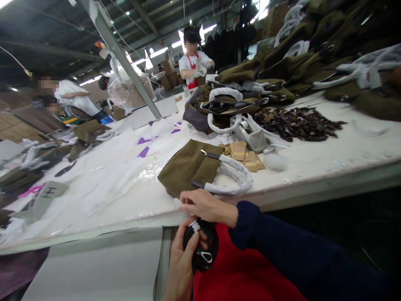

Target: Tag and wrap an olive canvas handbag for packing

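My left hand (182, 260) is closed around a dark coiled strap (210, 240), low in front of my red apron. A silver snap hook (205, 256) hangs on the strap's face, and a bit of white material (195, 225) shows near my fingers. Just above it, my right hand (206, 205) has its fingers pressed together on a small whitish piece (178, 203) that I cannot make out. Beyond my right hand an olive handbag (191, 167) lies on the white table (125, 196); its handles (239, 173) are wrapped in white.
Tan tags (238, 150) and a tape dispenser (252, 136) lie behind the handbag. To their right is a pile of dark brown small parts (300, 125). More olive bags (269, 71) are heaped at the back right. A person in a red apron (194, 62) stands across the table.
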A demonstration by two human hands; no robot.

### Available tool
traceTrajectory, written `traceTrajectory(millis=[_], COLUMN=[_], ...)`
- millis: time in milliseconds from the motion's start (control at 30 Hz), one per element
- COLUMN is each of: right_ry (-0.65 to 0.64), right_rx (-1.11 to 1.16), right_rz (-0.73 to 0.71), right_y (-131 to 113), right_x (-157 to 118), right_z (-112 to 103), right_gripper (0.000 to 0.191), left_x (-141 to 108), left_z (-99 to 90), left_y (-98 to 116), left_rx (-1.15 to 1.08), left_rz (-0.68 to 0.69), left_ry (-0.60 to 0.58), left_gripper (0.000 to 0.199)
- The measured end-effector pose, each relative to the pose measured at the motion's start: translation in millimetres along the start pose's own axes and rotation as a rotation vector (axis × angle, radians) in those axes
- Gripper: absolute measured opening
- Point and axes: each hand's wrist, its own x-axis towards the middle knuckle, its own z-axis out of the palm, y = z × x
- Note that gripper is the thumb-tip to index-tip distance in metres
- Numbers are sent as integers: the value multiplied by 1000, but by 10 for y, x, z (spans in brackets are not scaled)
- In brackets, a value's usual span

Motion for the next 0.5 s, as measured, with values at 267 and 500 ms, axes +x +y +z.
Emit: traceTrajectory(millis=[267,500], right_ry=[191,173], right_rx=[420,709], right_rz=[431,568], right_y=[-130,-15], right_x=[-1418,-1608], right_z=[-46,230], right_gripper=[19,55], left_x=[-156,-85], left_z=[44,167], left_y=[-376,-431], left_rx=[296,576], left_rz=[202,277], left_ry=[-95,-315], left_gripper=[52,71])
